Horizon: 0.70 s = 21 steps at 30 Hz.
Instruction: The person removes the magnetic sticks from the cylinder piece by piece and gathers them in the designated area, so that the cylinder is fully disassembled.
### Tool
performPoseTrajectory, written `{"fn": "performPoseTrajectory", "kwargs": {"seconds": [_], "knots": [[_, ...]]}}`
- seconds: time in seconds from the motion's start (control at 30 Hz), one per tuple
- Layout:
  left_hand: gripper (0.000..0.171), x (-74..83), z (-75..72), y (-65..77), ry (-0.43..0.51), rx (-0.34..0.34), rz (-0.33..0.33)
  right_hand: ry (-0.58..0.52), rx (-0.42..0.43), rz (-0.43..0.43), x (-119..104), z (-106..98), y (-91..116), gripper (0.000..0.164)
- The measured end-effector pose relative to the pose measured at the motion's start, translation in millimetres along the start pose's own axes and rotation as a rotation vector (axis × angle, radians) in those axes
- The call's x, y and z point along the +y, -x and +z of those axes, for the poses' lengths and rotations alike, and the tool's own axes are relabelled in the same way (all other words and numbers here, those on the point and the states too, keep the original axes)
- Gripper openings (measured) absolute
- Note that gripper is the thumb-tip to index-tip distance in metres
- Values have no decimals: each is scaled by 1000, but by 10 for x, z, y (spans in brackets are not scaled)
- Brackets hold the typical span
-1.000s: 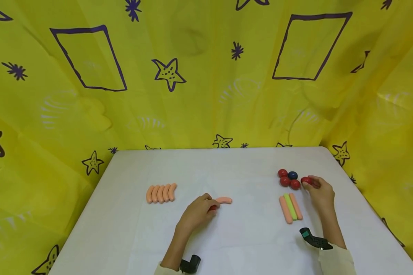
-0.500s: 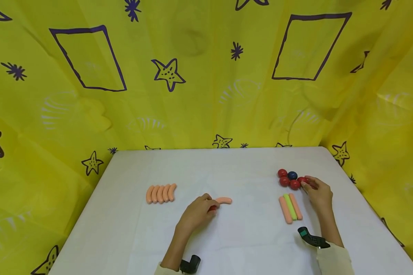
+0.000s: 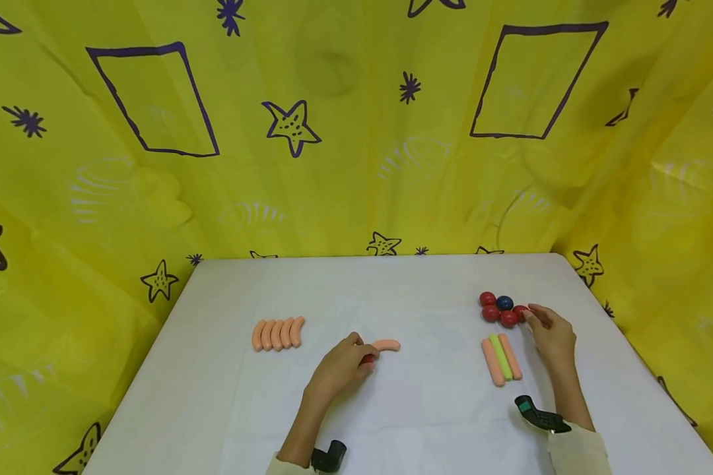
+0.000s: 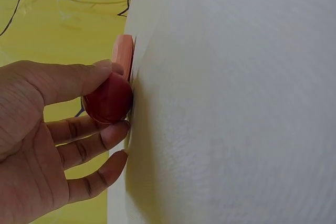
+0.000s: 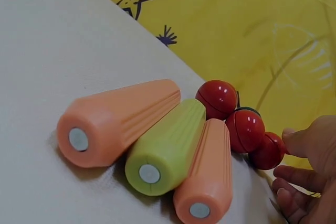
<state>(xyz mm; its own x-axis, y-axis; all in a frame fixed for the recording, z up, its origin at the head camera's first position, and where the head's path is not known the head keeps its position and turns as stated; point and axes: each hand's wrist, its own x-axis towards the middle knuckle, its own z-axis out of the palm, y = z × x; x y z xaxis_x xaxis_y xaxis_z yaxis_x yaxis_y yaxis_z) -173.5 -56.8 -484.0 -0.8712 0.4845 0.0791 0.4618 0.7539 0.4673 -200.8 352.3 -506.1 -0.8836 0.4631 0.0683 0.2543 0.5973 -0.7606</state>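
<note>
My left hand [image 3: 343, 364] pinches a red ball [image 4: 109, 98] between thumb and fingers, low over the white table. Beyond that ball, an orange curved rod [image 3: 387, 345] extends to the right. On the right side, my right hand [image 3: 552, 336] has its thumb tip at the edge of a red ball [image 5: 266, 150], its other fingers loosely bent beside it. That ball ends a cluster of red balls [image 3: 490, 313] with one dark blue ball [image 3: 504, 303] among them. Closer to me lie two orange straight rods [image 5: 119, 124] around a green rod [image 5: 167, 148], metal discs in their ends.
Several orange curved rods [image 3: 277, 334] lie side by side on the left of the white table [image 3: 428, 422]. A yellow curtain [image 3: 356, 178] with dark drawings hangs behind and along both sides. Each wrist wears a black camera mount [image 3: 542, 415].
My right hand has brought its red ball left against the cluster, then loosened its fingers and drawn back slightly. The left hand has stayed in place with its ball.
</note>
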Motion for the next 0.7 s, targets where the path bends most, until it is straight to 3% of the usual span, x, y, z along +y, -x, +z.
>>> {"fn": "performPoseTrajectory", "kwargs": {"seconds": [0.2,0.3,0.4,0.53,0.6,0.7], "knots": [[21,-15,8,5,25,-10,-30,-52,174,-7,-113,13,50,36],[19,-17,2,12,37,-20,-45,-106,264,-71,-252,59,115,31],[16,-11,-14,15,49,-31,-50,-136,292,-155,-420,141,209,28],[27,-6,-33,11,57,-59,-53,-179,187,-268,-608,289,344,25],[34,-6,-36,10,61,-73,-54,-189,69,-333,-683,371,401,23],[38,-13,-34,7,65,-81,-47,-162,-187,-449,-788,499,496,18]]}}
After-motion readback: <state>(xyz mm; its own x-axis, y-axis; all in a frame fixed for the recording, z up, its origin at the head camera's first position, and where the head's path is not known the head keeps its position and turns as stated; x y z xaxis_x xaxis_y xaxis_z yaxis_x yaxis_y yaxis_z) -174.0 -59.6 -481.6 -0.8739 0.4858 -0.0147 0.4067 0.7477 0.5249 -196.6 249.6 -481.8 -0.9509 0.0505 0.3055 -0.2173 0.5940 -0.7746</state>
